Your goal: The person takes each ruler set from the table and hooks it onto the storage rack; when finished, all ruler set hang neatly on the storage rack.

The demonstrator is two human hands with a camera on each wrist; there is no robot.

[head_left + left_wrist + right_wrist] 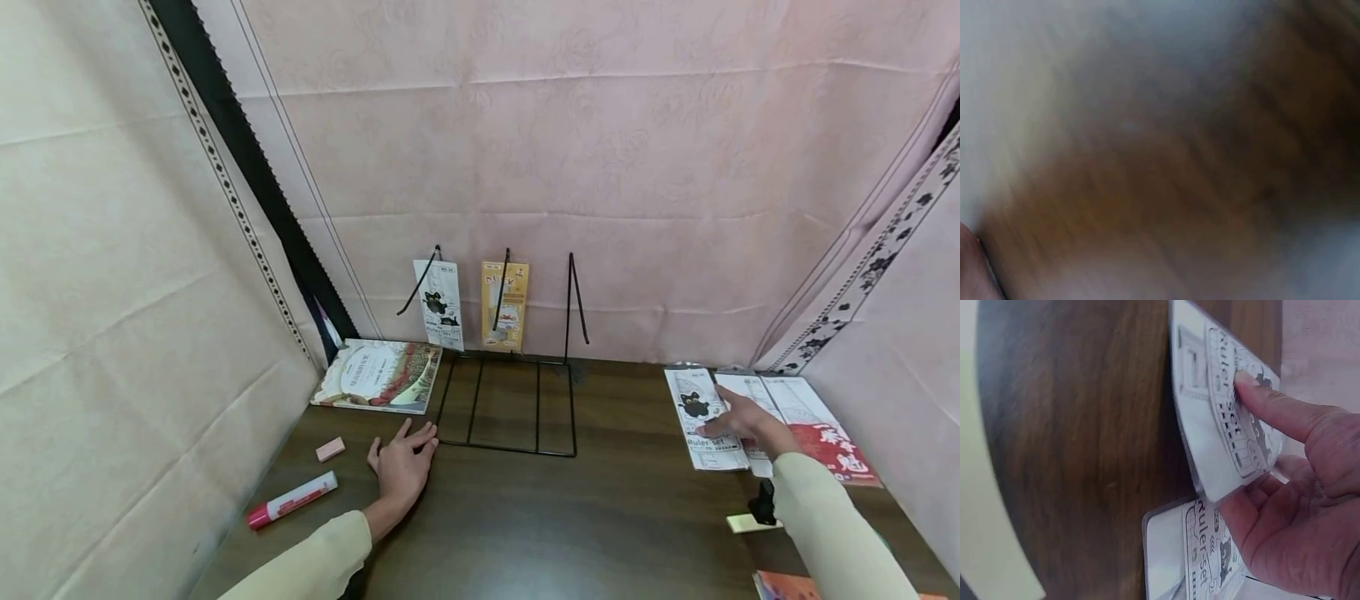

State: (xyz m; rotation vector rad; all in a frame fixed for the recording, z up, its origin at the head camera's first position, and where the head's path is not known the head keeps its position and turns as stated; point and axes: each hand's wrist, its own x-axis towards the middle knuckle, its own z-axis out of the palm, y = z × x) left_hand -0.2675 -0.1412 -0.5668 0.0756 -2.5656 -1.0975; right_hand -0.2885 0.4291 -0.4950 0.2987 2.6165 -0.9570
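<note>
At the right, my right hand pinches a ruler set pack, thumb on its printed front and fingers behind. In the right wrist view this ruler set pack is tilted up off the table, with a second ruler set pack lying below it. My left hand rests on the table, fingers spread, fingertips at the front left corner of a black wire display rack. From the rack's left hook hangs a white ruler set pack; a yellow pack hangs on the middle hook.
A book lies left of the rack, behind a pink eraser and a red-capped glue stick. Red-and-white packs lie by the right curtain. A pale yellow strip and an orange item lie nearer me.
</note>
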